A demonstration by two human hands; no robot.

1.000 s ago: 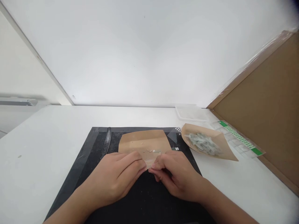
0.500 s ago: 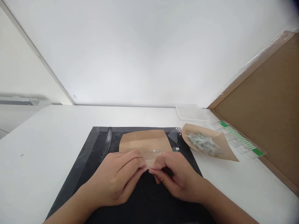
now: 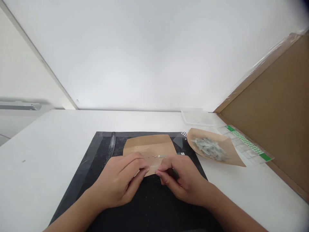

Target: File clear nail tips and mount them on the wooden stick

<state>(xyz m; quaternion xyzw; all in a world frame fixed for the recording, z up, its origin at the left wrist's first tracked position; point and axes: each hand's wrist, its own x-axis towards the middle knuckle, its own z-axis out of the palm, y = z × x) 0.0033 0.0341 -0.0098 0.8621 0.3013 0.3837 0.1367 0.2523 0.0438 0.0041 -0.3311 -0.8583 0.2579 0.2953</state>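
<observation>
My left hand (image 3: 126, 178) is closed in a pinch, thumb against forefinger, at the near edge of a sheet of brown paper (image 3: 154, 141). Whatever its fingertips hold, if anything, is too small to make out. Close by on the right, my right hand (image 3: 181, 177) pinches too, and a bit of greyish translucent material shows under its curled fingers. A narrow gap separates the two sets of fingertips. Tiny pale crumbs (image 3: 154, 156) and a small whitish translucent piece (image 3: 162, 156) lie on the paper, just beyond the hands.
Right of the black mat (image 3: 149, 206), a second brown paper (image 3: 233, 151) bears a heap of pale green translucent slivers (image 3: 210, 148). Behind it are a clear tray (image 3: 198, 117) and a clear compartment box with a green strip (image 3: 248, 141). A dark curved strip (image 3: 112, 145) lies at left.
My fingertips, nearly touching before, have drawn a little apart, the left hand shifting slightly left. The translucent material seen between them no longer shows there.
</observation>
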